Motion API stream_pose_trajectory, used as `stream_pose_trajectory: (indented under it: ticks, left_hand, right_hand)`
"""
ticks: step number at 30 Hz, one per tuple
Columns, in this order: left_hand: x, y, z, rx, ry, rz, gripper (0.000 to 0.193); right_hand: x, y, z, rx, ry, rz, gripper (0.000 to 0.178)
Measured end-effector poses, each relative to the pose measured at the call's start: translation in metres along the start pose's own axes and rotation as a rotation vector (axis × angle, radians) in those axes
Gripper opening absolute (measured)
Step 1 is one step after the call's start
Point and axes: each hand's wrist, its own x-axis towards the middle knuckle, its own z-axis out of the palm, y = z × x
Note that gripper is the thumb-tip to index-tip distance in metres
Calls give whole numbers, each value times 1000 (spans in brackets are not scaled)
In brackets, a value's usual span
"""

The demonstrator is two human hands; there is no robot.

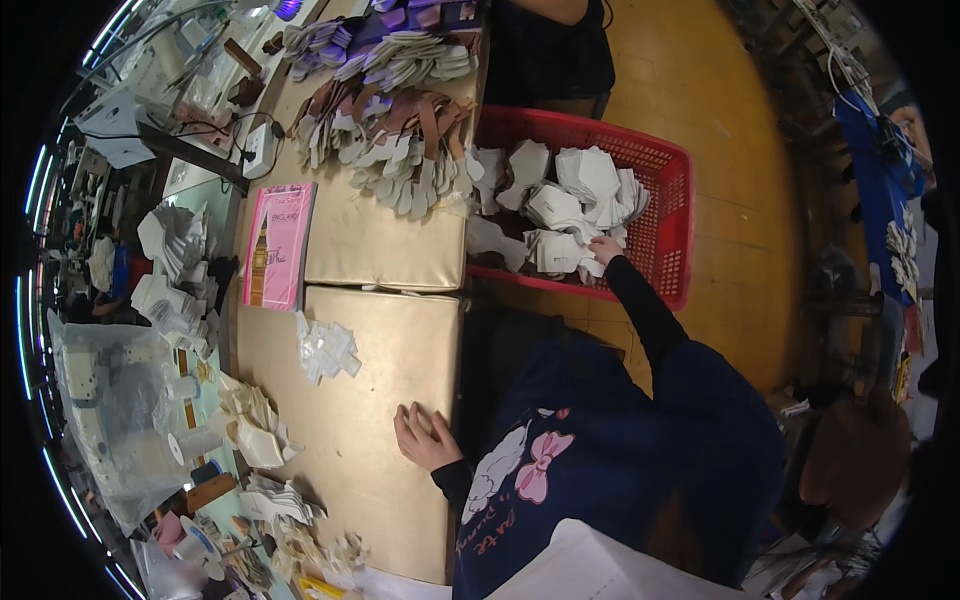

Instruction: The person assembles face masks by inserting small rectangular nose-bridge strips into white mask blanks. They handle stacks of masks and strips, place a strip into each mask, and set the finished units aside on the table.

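Note:
My left hand (425,437) lies flat on the gold-tan padded tabletop (380,400), fingers spread and holding nothing. To the right of the table, my right arm stretches out to a red plastic basket (672,215). There my right hand (604,249) has its fingers closed at the edge of a bundle of white cut pieces (556,252); the fingertips are partly hidden. More white bundles (588,172) fill the basket in loose stacks. A small fanned pile of white pieces (328,349) sits on the tabletop, ahead of my left hand.
A pink notebook (279,246) lies farther up the table. Beyond it are heaps of grey and brown cut pieces (405,150). Cream pieces (255,425), thread spools (195,445) and a plastic-covered machine (110,400) line the left side. Another person's arm (555,8) shows at the top.

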Motion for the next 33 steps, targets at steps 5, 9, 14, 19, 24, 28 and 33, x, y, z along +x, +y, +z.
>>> stream_pose_trajectory:
  ticks: [5, 9, 14, 19, 24, 28, 33]
  left_hand:
    - [1, 2, 3, 37, -9, -8, 37]
    - [2, 1, 4, 57, 1, 23, 36]
    - [1, 3, 5, 89, -3, 8, 37]
    - [3, 5, 4, 176, 24, 58, 37]
    - [3, 3, 6, 128, 26, 50, 37]
    - [1, 2, 6, 171, 21, 48, 36]
    - [0, 0, 6, 154, 14, 52, 37]
  right_hand:
    - [20, -28, -3, 53, 367, -307, 51]
    - [40, -56, -37, -144, 539, -77, 67]
    - [58, -71, -65, -342, 195, 279, 89]
    - [65, -82, -54, -469, 224, 316, 95]
    - [65, -88, -65, -440, 238, 185, 83]
    - [83, -83, -84, -309, 205, 50, 71]
    - [125, -59, -98, 117, -116, -197, 61]
